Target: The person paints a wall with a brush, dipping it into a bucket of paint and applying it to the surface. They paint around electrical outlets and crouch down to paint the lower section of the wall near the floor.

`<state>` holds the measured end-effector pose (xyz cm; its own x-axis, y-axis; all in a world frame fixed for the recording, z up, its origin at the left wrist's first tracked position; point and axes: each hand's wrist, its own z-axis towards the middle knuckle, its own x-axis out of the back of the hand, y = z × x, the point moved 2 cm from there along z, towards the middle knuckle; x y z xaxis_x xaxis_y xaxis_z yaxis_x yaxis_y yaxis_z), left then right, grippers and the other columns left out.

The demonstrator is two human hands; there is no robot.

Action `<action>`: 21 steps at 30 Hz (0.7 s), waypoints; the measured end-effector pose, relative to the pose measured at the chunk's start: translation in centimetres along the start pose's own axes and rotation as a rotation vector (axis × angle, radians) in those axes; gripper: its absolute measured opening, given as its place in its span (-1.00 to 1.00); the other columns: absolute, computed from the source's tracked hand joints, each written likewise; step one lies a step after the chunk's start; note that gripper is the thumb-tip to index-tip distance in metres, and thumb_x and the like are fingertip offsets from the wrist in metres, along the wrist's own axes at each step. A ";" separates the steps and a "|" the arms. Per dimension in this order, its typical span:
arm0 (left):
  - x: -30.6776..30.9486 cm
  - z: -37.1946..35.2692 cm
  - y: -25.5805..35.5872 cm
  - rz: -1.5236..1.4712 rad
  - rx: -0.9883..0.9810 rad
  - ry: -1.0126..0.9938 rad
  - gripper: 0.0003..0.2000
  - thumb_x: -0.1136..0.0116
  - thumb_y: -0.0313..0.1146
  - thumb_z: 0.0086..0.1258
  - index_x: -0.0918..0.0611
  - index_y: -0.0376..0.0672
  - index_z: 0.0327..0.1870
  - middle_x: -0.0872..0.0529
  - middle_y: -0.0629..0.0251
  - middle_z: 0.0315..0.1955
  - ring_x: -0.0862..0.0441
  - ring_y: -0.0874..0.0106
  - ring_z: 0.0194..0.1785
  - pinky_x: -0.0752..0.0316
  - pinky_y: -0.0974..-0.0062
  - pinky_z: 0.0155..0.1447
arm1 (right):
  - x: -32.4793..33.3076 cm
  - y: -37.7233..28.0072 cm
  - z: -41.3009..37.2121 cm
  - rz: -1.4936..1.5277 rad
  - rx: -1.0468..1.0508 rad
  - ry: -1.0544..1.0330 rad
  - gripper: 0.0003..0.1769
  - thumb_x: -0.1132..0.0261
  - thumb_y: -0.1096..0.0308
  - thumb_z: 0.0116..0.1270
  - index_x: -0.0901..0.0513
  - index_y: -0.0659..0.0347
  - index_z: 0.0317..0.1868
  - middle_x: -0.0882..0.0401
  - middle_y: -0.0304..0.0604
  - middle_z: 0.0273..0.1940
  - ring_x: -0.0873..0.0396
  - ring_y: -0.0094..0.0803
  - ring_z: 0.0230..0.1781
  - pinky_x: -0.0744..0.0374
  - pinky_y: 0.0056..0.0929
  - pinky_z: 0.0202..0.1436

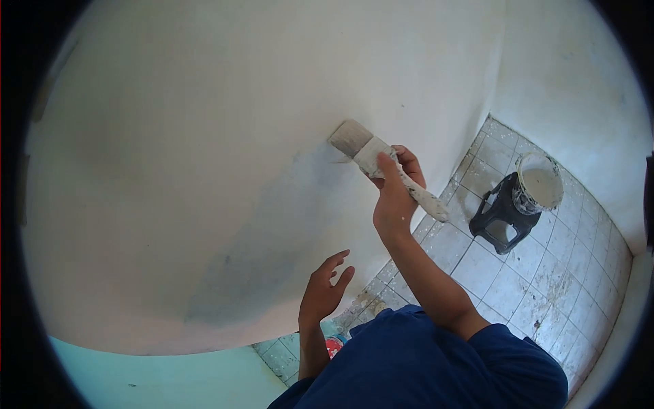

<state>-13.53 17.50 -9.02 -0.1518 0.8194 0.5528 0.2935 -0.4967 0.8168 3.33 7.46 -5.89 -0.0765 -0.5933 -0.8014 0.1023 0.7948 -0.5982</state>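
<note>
My right hand (395,187) grips a wide paintbrush (371,155) near its ferrule, thumb on top. White paint coats the ferrule and handle, and the bristles lie against the pale wall (204,123). Down and left from the bristles runs a grey patch (266,238) on that wall, darker toward its lower end. My left hand (327,286) is raised in front of the wall below the brush, fingers loosely bent and apart, holding nothing.
A paint bucket (523,198) with pale paint inside stands on a black plastic stool (492,235) at right. Splattered white tiles (490,273) cover the floor. Another pale wall (579,88) meets the painted one at a corner. A red patterned object (334,346) shows beside my left forearm.
</note>
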 end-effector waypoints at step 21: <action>2.2 -4.9 3.1 -0.370 -0.300 0.476 -0.81 -0.02 -0.48 0.42 -0.58 -0.27 -0.01 -0.66 0.23 -0.13 -0.59 0.41 0.01 -0.45 0.42 0.14 | 15.9 6.2 -1.9 -0.248 -0.423 0.130 -0.67 -0.25 0.35 0.26 -0.39 0.23 -0.02 -0.45 -0.09 -0.07 -0.52 -0.28 -0.05 -0.61 -0.34 -0.06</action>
<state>-17.54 16.37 -4.47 -0.6117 0.7693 0.1844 -0.1219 -0.3220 0.9389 0.84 3.25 -22.32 -0.1728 -0.7715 -0.6123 -0.3434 0.6298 -0.6967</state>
